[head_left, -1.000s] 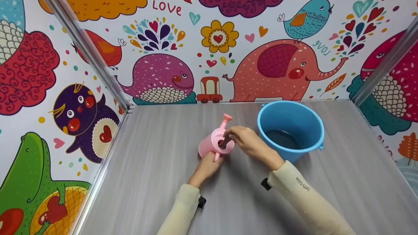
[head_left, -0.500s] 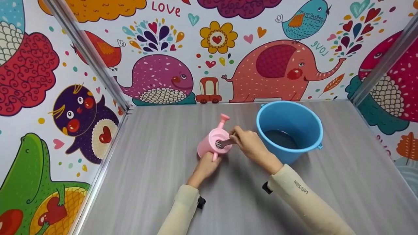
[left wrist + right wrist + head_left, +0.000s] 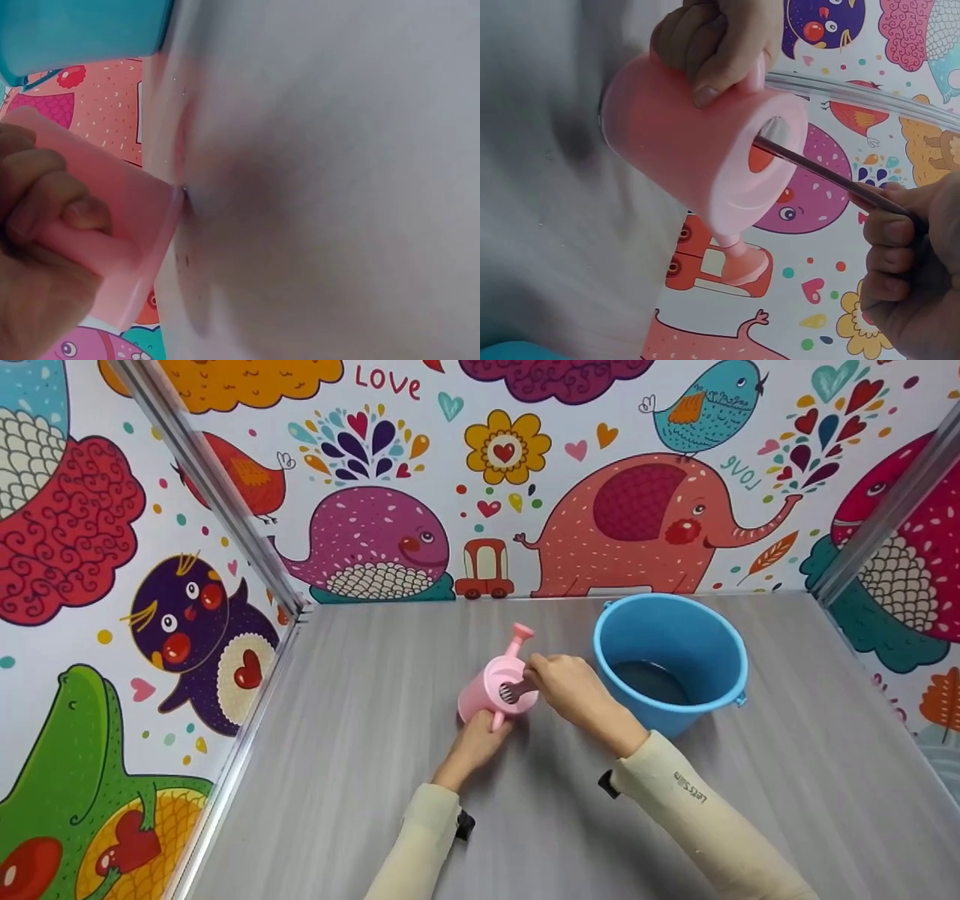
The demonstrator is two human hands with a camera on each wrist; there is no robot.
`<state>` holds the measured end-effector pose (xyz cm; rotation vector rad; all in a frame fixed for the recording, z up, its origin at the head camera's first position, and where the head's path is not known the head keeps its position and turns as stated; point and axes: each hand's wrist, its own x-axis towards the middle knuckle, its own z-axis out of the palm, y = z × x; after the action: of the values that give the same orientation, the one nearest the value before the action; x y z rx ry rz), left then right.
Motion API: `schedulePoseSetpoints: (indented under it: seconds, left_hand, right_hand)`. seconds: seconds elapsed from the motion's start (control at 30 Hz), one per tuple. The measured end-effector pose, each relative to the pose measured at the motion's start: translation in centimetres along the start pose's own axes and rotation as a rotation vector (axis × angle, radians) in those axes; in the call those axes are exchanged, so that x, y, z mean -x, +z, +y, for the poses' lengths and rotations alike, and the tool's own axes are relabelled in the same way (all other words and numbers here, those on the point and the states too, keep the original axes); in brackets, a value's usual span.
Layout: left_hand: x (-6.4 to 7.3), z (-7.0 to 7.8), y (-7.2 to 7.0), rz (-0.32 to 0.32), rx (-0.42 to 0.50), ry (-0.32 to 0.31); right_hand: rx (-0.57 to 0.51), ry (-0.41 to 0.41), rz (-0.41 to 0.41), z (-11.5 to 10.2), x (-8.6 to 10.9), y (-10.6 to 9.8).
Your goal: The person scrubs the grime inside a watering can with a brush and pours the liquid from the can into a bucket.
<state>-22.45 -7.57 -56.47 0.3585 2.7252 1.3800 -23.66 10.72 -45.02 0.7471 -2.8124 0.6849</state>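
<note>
A pink toy watering can (image 3: 480, 697) is tilted over the grey table, its open top facing me and its spout pointing away. My left hand (image 3: 480, 739) grips its handle; curled fingers (image 3: 45, 184) wrap that handle in the left wrist view. My right hand (image 3: 574, 690) pinches the thin handle of a dark metal fork (image 3: 832, 178). The fork's tined head (image 3: 508, 692) is at the can's round opening, partly inside. Something orange-red (image 3: 760, 159) shows within the opening in the right wrist view.
A large blue bucket (image 3: 731, 660) stands right of my right hand, with dark stuff at its bottom. The grey tabletop (image 3: 352, 720) meets printed cartoon walls (image 3: 405, 457) at the back and sides, with metal posts (image 3: 217, 495) at the corners.
The fork has swung from steep to flatter, its head shifting slightly within the can's opening, and my right hand has turned with it. My left hand still holds the can in place.
</note>
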Motion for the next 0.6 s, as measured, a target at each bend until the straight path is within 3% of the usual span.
schedulePoseSetpoints:
  seconds: [0.4, 0.6]
  left_hand:
    - [0.1, -0.5, 0.0, 0.000, 0.037, 0.022]
    - [-0.1, -0.4, 0.0, 0.010, 0.023, 0.053]
  right_hand:
    - [0.090, -0.031, -0.033, -0.9, -1.3, -3.2]
    - [0.069, 0.050, 0.003, -1.2, -0.8, -4.4]
